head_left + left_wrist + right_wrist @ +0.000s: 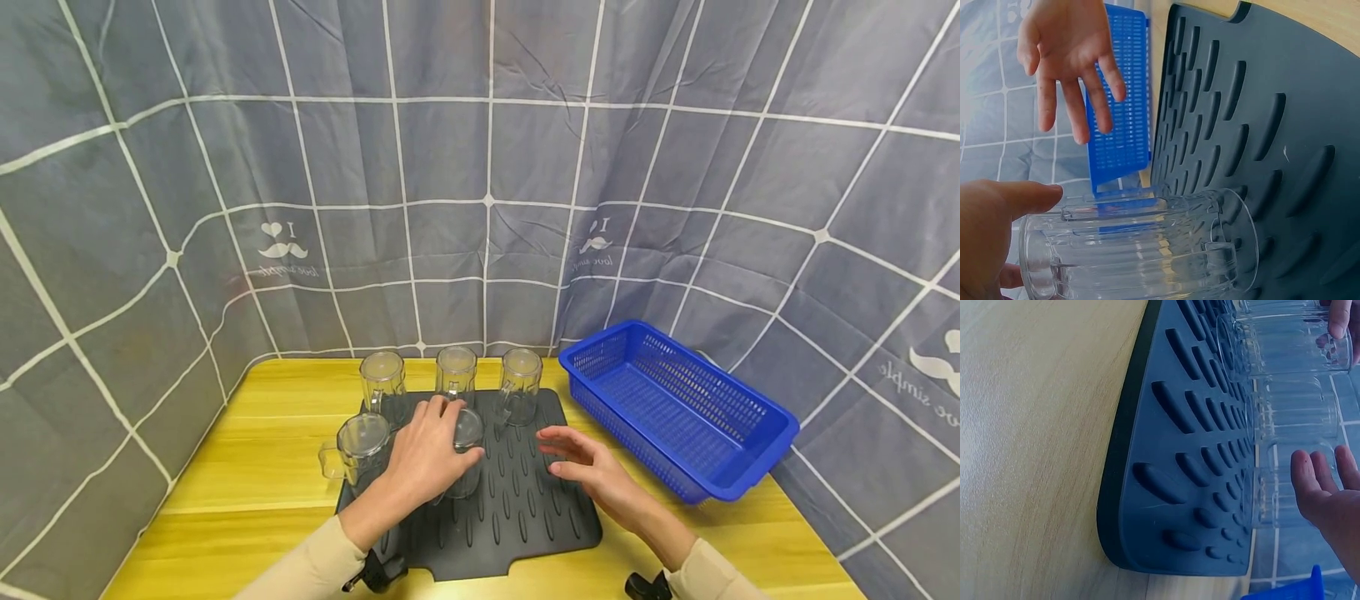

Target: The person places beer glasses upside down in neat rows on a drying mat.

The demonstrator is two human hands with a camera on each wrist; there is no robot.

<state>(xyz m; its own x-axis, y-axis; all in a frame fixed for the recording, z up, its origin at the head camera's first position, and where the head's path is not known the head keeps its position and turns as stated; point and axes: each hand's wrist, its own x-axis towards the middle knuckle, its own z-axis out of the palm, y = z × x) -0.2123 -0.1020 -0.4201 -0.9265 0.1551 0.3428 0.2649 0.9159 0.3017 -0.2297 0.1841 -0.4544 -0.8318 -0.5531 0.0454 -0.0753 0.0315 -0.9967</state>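
A clear glass mug stands bottom up on the black drying mat. My left hand grips its upper end from the left, thumb on the near side, as the left wrist view also shows on the mug. My right hand is held over the mat's right part, fingers spread and loosely bent, with nothing in it. To the left of the gripped mug is another glass mug, its handle pointing left. Behind them, three more mugs line the far side: left, middle and right.
A blue perforated plastic basket sits at an angle on the right of the yellow wooden table. Grey checked curtain encloses the back and both sides. The mat has raised oval ridges and a notch in its near edge.
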